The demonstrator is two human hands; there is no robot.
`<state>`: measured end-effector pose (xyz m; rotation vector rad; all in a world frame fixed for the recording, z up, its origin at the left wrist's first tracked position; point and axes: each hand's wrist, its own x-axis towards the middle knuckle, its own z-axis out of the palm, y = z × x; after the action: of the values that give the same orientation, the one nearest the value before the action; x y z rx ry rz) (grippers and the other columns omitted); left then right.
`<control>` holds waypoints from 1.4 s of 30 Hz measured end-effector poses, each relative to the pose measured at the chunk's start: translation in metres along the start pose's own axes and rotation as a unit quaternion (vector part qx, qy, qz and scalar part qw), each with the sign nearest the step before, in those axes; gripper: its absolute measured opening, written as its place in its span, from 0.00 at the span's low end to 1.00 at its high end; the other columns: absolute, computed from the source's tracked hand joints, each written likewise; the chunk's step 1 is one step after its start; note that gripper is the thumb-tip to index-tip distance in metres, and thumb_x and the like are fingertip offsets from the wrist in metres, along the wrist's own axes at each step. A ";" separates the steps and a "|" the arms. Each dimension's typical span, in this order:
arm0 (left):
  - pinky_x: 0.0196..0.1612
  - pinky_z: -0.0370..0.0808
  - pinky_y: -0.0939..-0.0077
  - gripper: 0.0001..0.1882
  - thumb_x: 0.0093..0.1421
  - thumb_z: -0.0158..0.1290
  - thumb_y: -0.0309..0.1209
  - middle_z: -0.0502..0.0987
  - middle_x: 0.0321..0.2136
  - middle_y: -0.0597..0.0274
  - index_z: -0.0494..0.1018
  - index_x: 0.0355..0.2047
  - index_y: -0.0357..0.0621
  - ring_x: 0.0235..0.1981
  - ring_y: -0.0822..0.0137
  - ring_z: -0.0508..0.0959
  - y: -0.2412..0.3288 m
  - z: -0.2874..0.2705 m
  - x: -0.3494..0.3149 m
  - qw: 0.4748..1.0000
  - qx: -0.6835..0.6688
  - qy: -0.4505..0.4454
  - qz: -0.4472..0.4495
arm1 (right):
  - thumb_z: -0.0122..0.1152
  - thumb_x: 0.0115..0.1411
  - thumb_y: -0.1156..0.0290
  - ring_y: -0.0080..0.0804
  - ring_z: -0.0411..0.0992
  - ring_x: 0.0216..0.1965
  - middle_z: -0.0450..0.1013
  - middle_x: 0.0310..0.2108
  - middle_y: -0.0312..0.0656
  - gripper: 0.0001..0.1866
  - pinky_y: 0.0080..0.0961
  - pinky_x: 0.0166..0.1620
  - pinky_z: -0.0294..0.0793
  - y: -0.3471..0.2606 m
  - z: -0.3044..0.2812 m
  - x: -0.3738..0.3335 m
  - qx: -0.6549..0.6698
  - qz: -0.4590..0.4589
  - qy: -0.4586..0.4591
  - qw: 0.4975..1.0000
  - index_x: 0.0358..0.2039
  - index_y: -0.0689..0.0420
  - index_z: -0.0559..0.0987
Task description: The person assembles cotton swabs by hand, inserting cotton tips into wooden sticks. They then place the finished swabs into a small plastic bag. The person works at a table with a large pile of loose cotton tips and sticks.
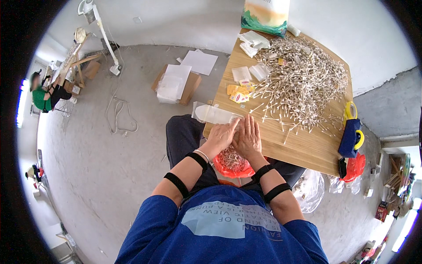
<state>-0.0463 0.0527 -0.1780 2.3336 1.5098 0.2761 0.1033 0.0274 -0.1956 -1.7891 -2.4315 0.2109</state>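
A clear plastic bag lies flat at the near left edge of the wooden table, its far end sticking out past the edge. My left hand is closed at the bag's right end, where whitish swab tips seem to show. Close beside it, my right hand rests with straight fingers pointing away from me. What lies beneath the two palms is hidden. A large heap of cotton swabs spreads across the table beyond my hands. Below them, a red plastic bag in my lap holds more swabs.
Yellow cards and small clear bags lie left of the heap. A printed pouch stands at the back. A blue tape dispenser sits at the right edge. Cardboard with white sheets is on the floor. Another person sits far left.
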 end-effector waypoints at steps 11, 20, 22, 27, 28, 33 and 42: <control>0.32 0.75 0.57 0.27 0.60 0.47 0.29 0.80 0.25 0.51 0.60 0.61 0.44 0.27 0.52 0.81 0.006 -0.008 0.003 0.999 -0.014 -0.020 -0.043 | 0.48 0.61 0.51 0.51 0.43 0.70 0.45 0.68 0.56 0.40 0.44 0.70 0.42 0.002 0.011 -0.001 0.011 -0.012 0.036 0.999 0.65 0.68 0.53; 0.33 0.75 0.58 0.27 0.60 0.47 0.30 0.80 0.25 0.51 0.61 0.61 0.45 0.26 0.52 0.80 -0.001 -0.004 0.004 1.000 -0.024 -0.013 -0.014 | 0.45 0.63 0.53 0.53 0.41 0.70 0.45 0.68 0.59 0.40 0.44 0.70 0.41 -0.007 0.010 -0.001 -0.011 -0.007 0.032 0.999 0.66 0.68 0.50; 0.34 0.75 0.58 0.26 0.60 0.47 0.31 0.80 0.25 0.51 0.63 0.60 0.46 0.26 0.52 0.81 -0.006 0.001 0.004 1.000 -0.008 -0.002 -0.009 | 0.45 0.64 0.53 0.54 0.41 0.70 0.45 0.68 0.60 0.39 0.45 0.70 0.41 -0.011 0.009 0.001 0.002 -0.006 0.024 1.000 0.66 0.68 0.50; 0.37 0.74 0.60 0.26 0.60 0.49 0.33 0.80 0.26 0.53 0.64 0.60 0.48 0.29 0.54 0.80 -0.016 -0.013 0.005 1.000 0.018 -0.003 -0.021 | 0.46 0.64 0.54 0.56 0.41 0.70 0.45 0.67 0.62 0.39 0.46 0.70 0.40 -0.024 0.016 0.012 0.031 -0.002 0.032 0.999 0.65 0.69 0.51; 0.38 0.75 0.60 0.27 0.60 0.50 0.34 0.80 0.29 0.53 0.63 0.61 0.50 0.31 0.55 0.81 -0.020 -0.014 0.005 0.999 0.022 -0.020 -0.035 | 0.46 0.63 0.55 0.56 0.40 0.70 0.45 0.67 0.63 0.38 0.46 0.70 0.40 -0.026 0.018 0.015 0.023 -0.004 0.032 0.999 0.65 0.70 0.51; 0.55 0.67 0.58 0.28 0.61 0.50 0.33 0.72 0.49 0.45 0.61 0.62 0.45 0.51 0.51 0.72 -0.028 -0.023 0.006 0.999 -0.022 0.025 -0.018 | 0.44 0.64 0.57 0.57 0.39 0.70 0.42 0.67 0.65 0.36 0.46 0.70 0.39 -0.034 0.023 0.025 0.038 -0.006 0.049 0.998 0.63 0.73 0.53; 0.66 0.53 0.64 0.29 0.71 0.39 0.41 0.58 0.64 0.43 0.53 0.65 0.34 0.66 0.52 0.58 -0.040 0.012 0.014 0.891 -0.405 0.203 -0.032 | 0.46 0.62 0.55 0.56 0.36 0.71 0.41 0.67 0.65 0.40 0.46 0.70 0.35 -0.043 0.018 0.031 0.013 -0.009 -0.001 1.000 0.63 0.75 0.52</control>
<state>-0.0702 0.0777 -0.2050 1.5959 1.2655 1.1838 0.0510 0.0433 -0.2055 -1.7565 -2.4340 0.2408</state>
